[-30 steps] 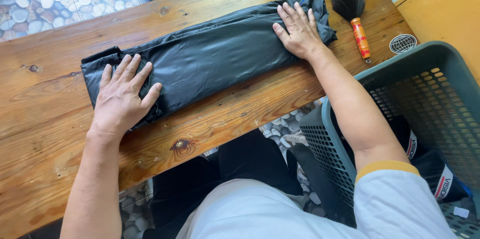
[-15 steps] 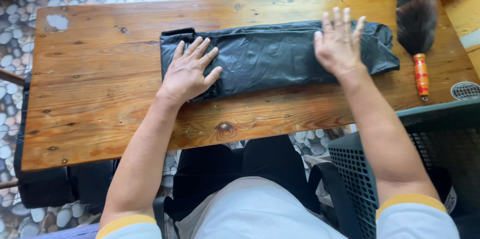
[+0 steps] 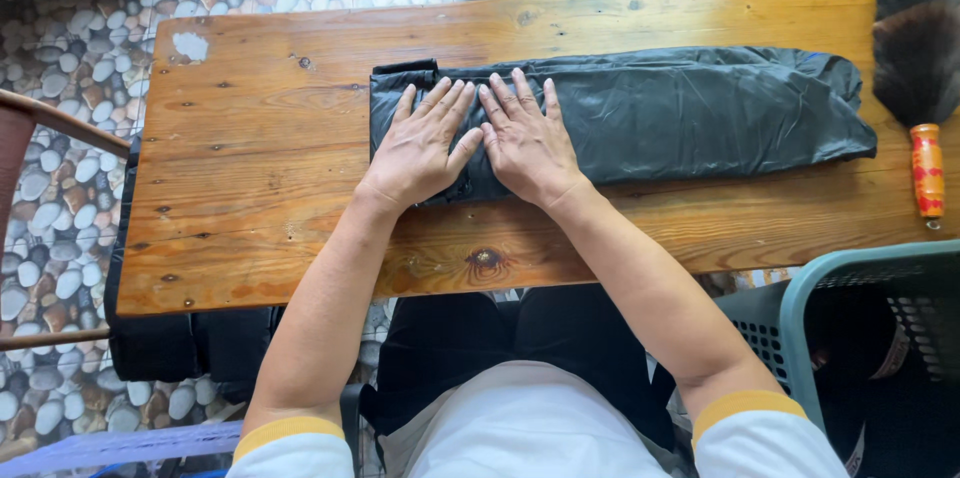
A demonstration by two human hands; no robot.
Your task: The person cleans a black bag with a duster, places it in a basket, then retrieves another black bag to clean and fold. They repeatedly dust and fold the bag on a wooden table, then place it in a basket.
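While both palms lie flat and side by side, the left hand (image 3: 422,146) and the right hand (image 3: 527,143) press on the left end of a long folded bundle of black plastic sheeting (image 3: 640,113), fingers straight, spread and released, gripping nothing. The thumbs nearly meet between the hands, and the fingertips point away from the person toward the far edge of the bundle. The plastic is thin, glossy and creased, folded into a narrow band that runs lengthwise across the wooden table (image 3: 260,168); its left end is squared off in a neat layered edge, while its right end is rounder and puckered. The band lies toward the far half of the tabletop, from about the middle out to near the right edge. The table is made of broad orange-brown planks with a varnished shine, dark knots and clear grain, and a pale scuffed patch near its far left corner. Just beside the bundle's right end lies a feather duster (image 3: 918,38), its head a soft tuft of dark grey-brown plumes, its handle short, cylindrical and orange-red with a yellow pattern. At the lower right, below the table edge, stands a teal plastic basket (image 3: 800,308) with a smooth thick rim and perforated mesh walls. The floor (image 3: 70,38) to the left is set with rounded pebbles in grey, white and tan. The person's sleeves are white with yellow cuffs.
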